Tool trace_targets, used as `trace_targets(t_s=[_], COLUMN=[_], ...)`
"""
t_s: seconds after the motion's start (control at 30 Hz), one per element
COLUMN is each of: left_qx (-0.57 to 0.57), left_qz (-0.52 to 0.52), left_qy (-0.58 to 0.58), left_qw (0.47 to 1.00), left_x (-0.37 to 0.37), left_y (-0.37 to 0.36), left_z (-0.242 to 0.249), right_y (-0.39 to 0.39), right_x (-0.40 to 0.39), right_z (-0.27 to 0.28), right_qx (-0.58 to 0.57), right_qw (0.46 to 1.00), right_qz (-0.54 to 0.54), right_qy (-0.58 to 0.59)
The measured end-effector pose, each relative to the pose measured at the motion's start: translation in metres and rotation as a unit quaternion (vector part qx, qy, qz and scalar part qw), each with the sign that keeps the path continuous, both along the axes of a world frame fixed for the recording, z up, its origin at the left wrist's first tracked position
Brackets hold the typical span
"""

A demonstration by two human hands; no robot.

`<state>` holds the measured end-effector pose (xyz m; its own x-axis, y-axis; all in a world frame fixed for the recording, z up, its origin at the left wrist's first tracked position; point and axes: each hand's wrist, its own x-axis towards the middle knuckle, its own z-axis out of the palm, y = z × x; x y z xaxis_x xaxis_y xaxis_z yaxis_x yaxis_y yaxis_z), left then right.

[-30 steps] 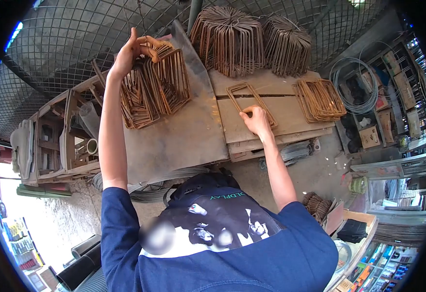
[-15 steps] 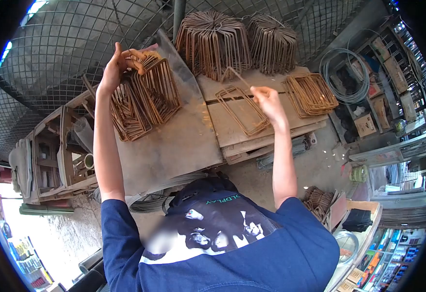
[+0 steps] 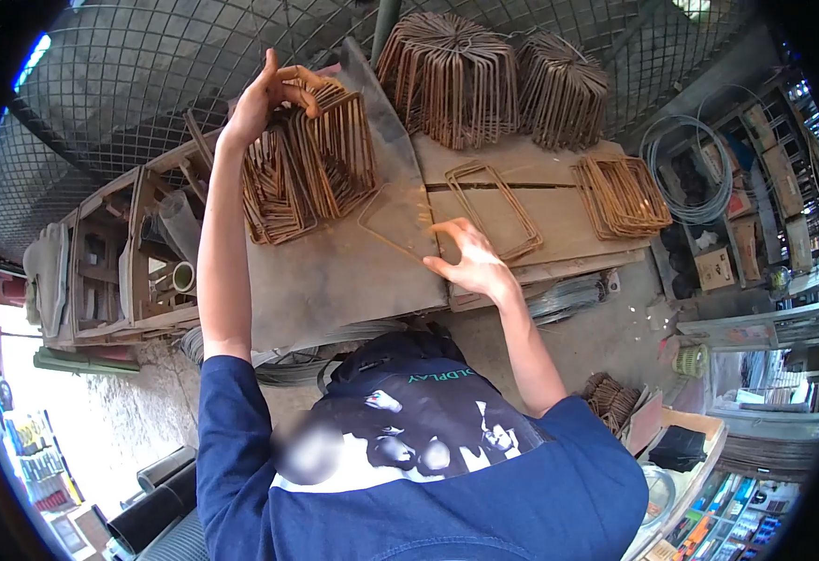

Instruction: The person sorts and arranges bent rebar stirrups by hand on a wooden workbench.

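My left hand (image 3: 281, 96) rests at the top of a leaning bunch of rusty rectangular steel stirrups (image 3: 339, 154), its fingers apart and bent over the upper edges, thumb pointing up. My right hand (image 3: 477, 264) is open over the front of the bench, thumb and forefinger spread. A single thin stirrup (image 3: 389, 241) reaches from the bunch to my right thumb tip, angled over the grey sheet (image 3: 335, 290). Just beyond that hand, a few stirrups (image 3: 528, 217) lie flat and overlapping on the wooden boards (image 3: 559, 201).
Two large bundles of stirrups, a wider one (image 3: 452, 79) and a narrower one (image 3: 564, 93), stand at the back against wire mesh (image 3: 148, 103). A fanned stack (image 3: 623, 196) lies at the right. Coiled wire (image 3: 685, 159) hangs beyond it. Wooden shelving (image 3: 110, 271) stands left.
My right hand has come down and left, and its pinch has opened. The stirrup it held raised is now lower, beside the bunch. My left hand stays at the bunch; the whole view has shifted.
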<state>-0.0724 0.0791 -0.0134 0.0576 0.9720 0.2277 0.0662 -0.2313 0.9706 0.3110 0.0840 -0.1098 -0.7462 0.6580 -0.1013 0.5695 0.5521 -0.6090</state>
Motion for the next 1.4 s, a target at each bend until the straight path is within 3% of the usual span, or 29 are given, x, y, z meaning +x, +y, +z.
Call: trace_targets(t_s=[0.07, 0.23, 0.47, 0.67, 0.7, 0.77, 0.8, 0.87, 0.93, 1.03, 1.2, 1.23, 1.3, 1.4], left_qx=[0.0, 0.009, 0.015, 0.002, 0.002, 0.0, -0.003, -0.003, -0.006, -0.006, -0.05, -0.028, -0.016, -0.029], left_qz=[0.015, 0.015, 0.011, 0.019, 0.024, 0.024, 0.021, 0.014, -0.004, 0.028, 0.037, 0.007, 0.012, 0.012], left_qy=[-0.009, 0.009, 0.008, 0.026, 0.029, 0.031, 0.013, -0.004, -0.009, -0.011, -0.015, -0.007, 0.002, -0.015], left_qw=[1.0, 1.0, 1.0, 0.999, 0.999, 0.999, 1.0, 1.0, 1.0, 1.0, 0.998, 1.0, 1.0, 0.999], left_x=[0.005, 0.008, 0.0, -0.001, -0.001, 0.002, 0.004, 0.006, 0.003, 0.007, 0.0, 0.002, 0.004, 0.002], left_y=[0.0, -0.003, 0.001, 0.0, 0.0, 0.001, -0.002, -0.002, 0.0, -0.002, 0.001, 0.001, 0.0, 0.0], left_z=[0.001, 0.004, -0.001, 0.0, 0.0, 0.0, 0.002, 0.003, 0.002, 0.006, -0.001, 0.002, 0.004, 0.002], right_y=[0.0, 0.013, 0.014, 0.013, 0.019, 0.034, 0.036, 0.041, 0.045, 0.058, 0.055, 0.052, 0.047, 0.038], right_x=[0.007, 0.002, -0.014, 0.0, 0.008, 0.023, 0.022, 0.022, 0.017, -0.003, -0.051, -0.061, -0.079, -0.105], right_z=[0.003, -0.018, -0.022, 0.0, 0.004, 0.006, 0.012, 0.029, 0.046, 0.082, 0.176, 0.191, 0.209, 0.21], right_qx=[0.011, 0.038, 0.011, 0.017, -0.115, -0.341, -0.339, -0.439, -0.433, -0.267, -0.017, -0.022, 0.137, 0.201], right_qw=[0.999, 0.997, 0.999, 0.997, 0.987, 0.894, 0.894, 0.782, 0.767, 0.819, 0.845, 0.841, 0.866, 0.882], right_qz=[-0.038, -0.013, -0.007, -0.07, -0.083, -0.084, -0.087, -0.048, -0.051, -0.05, -0.021, -0.01, -0.036, -0.04], right_qy=[-0.016, -0.067, -0.047, -0.026, 0.082, 0.28, 0.281, 0.44, 0.471, 0.506, 0.534, 0.54, 0.479, 0.425])
